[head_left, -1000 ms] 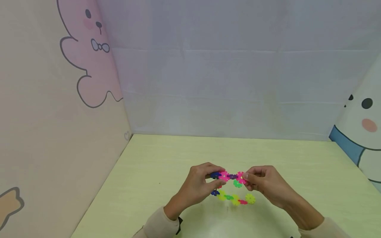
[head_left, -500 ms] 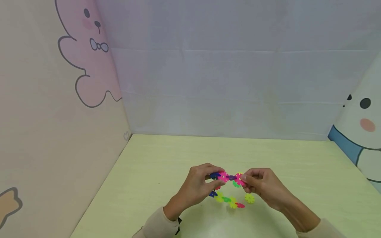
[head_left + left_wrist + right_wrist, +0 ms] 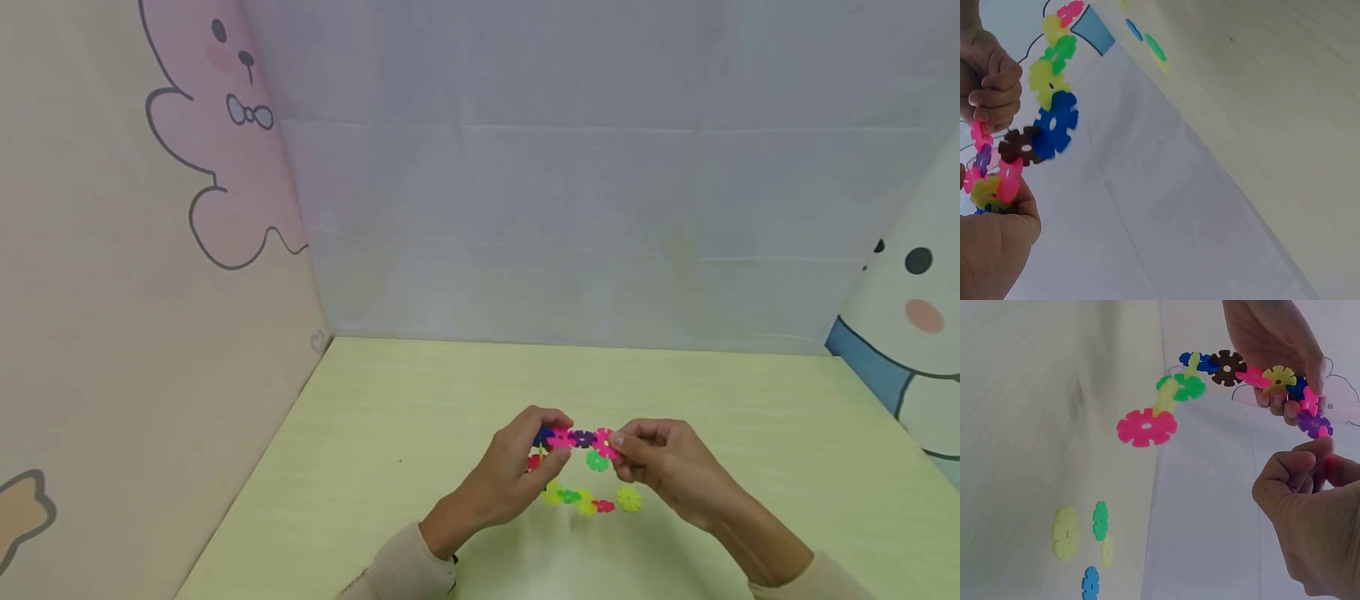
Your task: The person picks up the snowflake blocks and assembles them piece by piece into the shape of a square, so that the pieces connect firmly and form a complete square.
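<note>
A chain of notched plastic snowflake discs is held up between both hands over the table. My left hand [image 3: 512, 479] grips it near a dark blue disc [image 3: 543, 436] and a pink disc [image 3: 560, 437]. With thumb and fingertips, my right hand [image 3: 663, 460] pinches the pink end disc [image 3: 604, 442], which joins a purple disc [image 3: 582, 438]. The rest of the chain curves away beyond the left hand. In the right wrist view it runs through a brown disc [image 3: 1227, 367] and a green disc [image 3: 1186, 387] to a reddish-pink disc [image 3: 1147, 427] at its free end.
Loose on the pale table [image 3: 375, 417] lie a yellow disc [image 3: 629, 499], a green disc [image 3: 597, 460], a blue disc [image 3: 1090, 584] and another yellow disc [image 3: 1107, 551]. Cloth walls with cartoon prints stand at the back [image 3: 562, 208] and sides.
The chain has tilted in my left hand, showing the purple disc's face more fully. Its free end has shifted left, apart from the loose yellow disc in the head view. The right hand keeps its pinch.
</note>
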`<state>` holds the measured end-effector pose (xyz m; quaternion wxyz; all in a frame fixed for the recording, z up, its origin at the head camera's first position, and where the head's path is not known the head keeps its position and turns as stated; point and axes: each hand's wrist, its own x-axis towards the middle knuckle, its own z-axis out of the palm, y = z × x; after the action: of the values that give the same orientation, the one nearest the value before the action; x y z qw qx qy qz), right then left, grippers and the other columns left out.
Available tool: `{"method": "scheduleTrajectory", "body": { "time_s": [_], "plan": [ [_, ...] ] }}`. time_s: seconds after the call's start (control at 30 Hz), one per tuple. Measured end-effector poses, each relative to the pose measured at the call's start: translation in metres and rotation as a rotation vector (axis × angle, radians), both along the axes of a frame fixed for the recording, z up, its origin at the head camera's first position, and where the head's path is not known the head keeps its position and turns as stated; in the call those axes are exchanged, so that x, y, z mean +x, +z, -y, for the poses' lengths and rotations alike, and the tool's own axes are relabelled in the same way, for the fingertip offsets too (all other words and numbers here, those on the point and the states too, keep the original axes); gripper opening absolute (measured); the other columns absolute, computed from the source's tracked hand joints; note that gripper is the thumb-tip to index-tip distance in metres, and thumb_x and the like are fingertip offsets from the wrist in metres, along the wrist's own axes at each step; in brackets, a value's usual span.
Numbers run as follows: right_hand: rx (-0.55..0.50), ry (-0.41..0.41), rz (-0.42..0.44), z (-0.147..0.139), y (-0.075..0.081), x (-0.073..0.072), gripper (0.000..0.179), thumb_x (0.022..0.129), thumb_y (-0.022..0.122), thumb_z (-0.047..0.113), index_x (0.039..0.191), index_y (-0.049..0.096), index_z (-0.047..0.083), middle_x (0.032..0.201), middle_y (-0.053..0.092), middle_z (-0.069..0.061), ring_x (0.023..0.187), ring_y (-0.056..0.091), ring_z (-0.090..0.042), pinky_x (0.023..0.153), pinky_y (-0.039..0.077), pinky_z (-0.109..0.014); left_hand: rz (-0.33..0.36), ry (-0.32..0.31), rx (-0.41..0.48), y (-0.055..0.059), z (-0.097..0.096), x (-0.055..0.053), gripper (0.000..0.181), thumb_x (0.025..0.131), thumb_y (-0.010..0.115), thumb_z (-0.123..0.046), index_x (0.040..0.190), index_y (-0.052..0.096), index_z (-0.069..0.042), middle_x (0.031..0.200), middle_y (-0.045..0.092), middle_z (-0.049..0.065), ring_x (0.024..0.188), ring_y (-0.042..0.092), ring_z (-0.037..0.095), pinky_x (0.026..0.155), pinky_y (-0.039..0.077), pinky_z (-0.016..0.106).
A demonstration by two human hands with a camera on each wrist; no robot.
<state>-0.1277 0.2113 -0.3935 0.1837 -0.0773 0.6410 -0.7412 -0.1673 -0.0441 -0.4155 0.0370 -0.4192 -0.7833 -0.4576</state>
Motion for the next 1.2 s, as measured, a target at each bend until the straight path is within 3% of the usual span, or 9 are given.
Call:
{"method": "scheduleTrajectory", "body": {
  "time_s": [0.27, 0.5, 1.0, 1.2],
  "plan": [
    [0.016, -0.016, 0.002, 0.008, 0.004, 0.003, 0.017, 0.106, 0.060, 0.017, 0.095, 0.067, 0.007, 0.085, 0.067, 0.004, 0.075, 0.062, -0.007, 0.070, 0.057, -0.018, -0.090, 0.088, 0.195, -0.008, -0.016, 0.004, 0.010, 0.101, 0.066, -0.014, 0.111, 0.064, -0.011, 0.103, 0.067, 0.003, 0.087, 0.060, 0.007, 0.069, 0.055, 0.017],
    [0.011, -0.057, 0.021, 0.015, 0.008, 0.005, 0.018, 0.105, 0.060, 0.018, 0.093, 0.069, 0.008, 0.084, 0.068, 0.003, 0.075, 0.062, -0.009, 0.072, 0.058, -0.018, -0.067, 0.107, 0.322, -0.009, -0.021, 0.003, 0.004, 0.100, 0.065, -0.008, 0.103, 0.067, -0.011, 0.098, 0.071, 0.004, 0.088, 0.067, 0.008, 0.073, 0.060, 0.021],
    [0.073, -0.099, -0.009, 0.021, 0.011, 0.005, 0.018, 0.104, 0.062, 0.015, 0.093, 0.067, 0.003, 0.083, 0.069, 0.001, 0.072, 0.063, -0.010, 0.072, 0.060, -0.021, 0.082, 0.089, 0.352, -0.010, -0.021, 0.004, 0.005, 0.099, 0.067, -0.009, 0.104, 0.068, -0.011, 0.098, 0.074, 0.007, 0.088, 0.066, 0.009, 0.079, 0.061, 0.024],
    [0.089, -0.094, 0.006, 0.023, 0.013, 0.003, 0.020, 0.105, 0.062, 0.018, 0.093, 0.066, 0.002, 0.082, 0.067, 0.001, 0.072, 0.061, -0.010, 0.072, 0.059, -0.021, 0.058, 0.104, 0.321, -0.008, -0.017, 0.002, 0.007, 0.098, 0.068, -0.008, 0.103, 0.068, -0.012, 0.098, 0.074, 0.005, 0.088, 0.066, 0.007, 0.078, 0.061, 0.024]
  ]
}}
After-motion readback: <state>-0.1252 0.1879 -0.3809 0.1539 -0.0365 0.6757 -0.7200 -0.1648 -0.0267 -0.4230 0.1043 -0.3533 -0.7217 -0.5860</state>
